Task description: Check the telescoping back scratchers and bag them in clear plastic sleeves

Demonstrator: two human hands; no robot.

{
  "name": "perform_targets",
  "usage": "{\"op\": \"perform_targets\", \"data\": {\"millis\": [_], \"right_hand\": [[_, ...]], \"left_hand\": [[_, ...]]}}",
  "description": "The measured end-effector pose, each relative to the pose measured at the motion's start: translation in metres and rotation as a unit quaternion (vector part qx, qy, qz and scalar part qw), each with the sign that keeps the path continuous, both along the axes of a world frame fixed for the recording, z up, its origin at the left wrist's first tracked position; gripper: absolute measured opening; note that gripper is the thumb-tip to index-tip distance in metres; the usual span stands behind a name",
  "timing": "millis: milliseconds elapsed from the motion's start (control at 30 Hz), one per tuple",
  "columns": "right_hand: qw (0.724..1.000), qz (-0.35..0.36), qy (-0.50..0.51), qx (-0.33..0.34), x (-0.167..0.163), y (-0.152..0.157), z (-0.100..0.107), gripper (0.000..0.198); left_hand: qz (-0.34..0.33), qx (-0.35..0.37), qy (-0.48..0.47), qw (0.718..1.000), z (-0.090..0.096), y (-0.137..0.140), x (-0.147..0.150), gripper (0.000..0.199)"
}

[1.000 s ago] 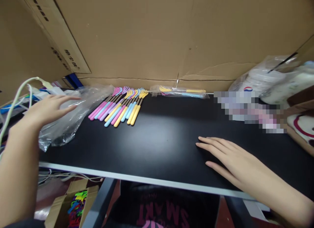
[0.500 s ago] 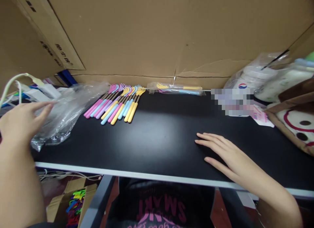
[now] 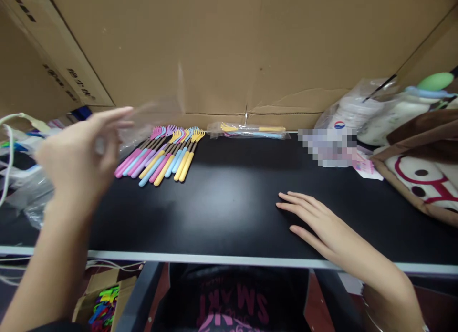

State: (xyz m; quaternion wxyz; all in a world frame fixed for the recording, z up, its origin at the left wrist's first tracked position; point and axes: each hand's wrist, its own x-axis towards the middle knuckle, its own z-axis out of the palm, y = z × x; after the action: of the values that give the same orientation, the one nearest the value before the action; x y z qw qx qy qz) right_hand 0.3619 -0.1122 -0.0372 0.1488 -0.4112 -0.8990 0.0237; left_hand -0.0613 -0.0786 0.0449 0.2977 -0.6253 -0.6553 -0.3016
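Note:
Raised over the left of the table, my left hand (image 3: 77, 153) pinches a thin clear plastic bag (image 3: 159, 108), blurred by motion and stretching away to the right. My right hand (image 3: 318, 220) rests on the black tabletop with its fingers stretched out, holding nothing. Between the hands, toward the back, several back scratchers (image 3: 161, 160) lie side by side, with pink, blue, purple and yellow handles and claw heads pointing away from me. Behind them to the right, a clear bag with back scratchers inside (image 3: 250, 130) lies against the cardboard.
More clear plastic bags (image 3: 30, 198) lie at the left beside white cables (image 3: 12, 155). A cardboard wall (image 3: 214, 50) closes off the back. At right stand a bagged white container (image 3: 352, 115), a bottle (image 3: 400, 115) and a brown cartoon bag (image 3: 411, 179). Below left is a box (image 3: 125, 294) of colourful pieces.
My left hand has lifted and moved right, drawing a clear plastic bag up from the pile. My right hand stays on the table. The view has shifted slightly.

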Motion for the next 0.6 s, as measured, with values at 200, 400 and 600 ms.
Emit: {"op": "perform_targets", "data": {"millis": [200,400,600], "right_hand": [[1.0,-0.015,0.005,-0.001,-0.003,-0.002,-0.001,0.037],[1.0,-0.015,0.0,-0.01,-0.004,-0.004,0.002,0.038],[0.999,-0.02,-0.01,-0.026,-0.002,-0.005,0.006,0.042]], "left_hand": [[-0.214,-0.141,0.245,0.935,-0.027,-0.003,0.082,0.046],[-0.307,-0.258,0.297,0.866,-0.057,-0.005,0.118,0.044],[-0.351,-0.317,0.262,0.841,-0.044,-0.002,0.127,0.034]]}}
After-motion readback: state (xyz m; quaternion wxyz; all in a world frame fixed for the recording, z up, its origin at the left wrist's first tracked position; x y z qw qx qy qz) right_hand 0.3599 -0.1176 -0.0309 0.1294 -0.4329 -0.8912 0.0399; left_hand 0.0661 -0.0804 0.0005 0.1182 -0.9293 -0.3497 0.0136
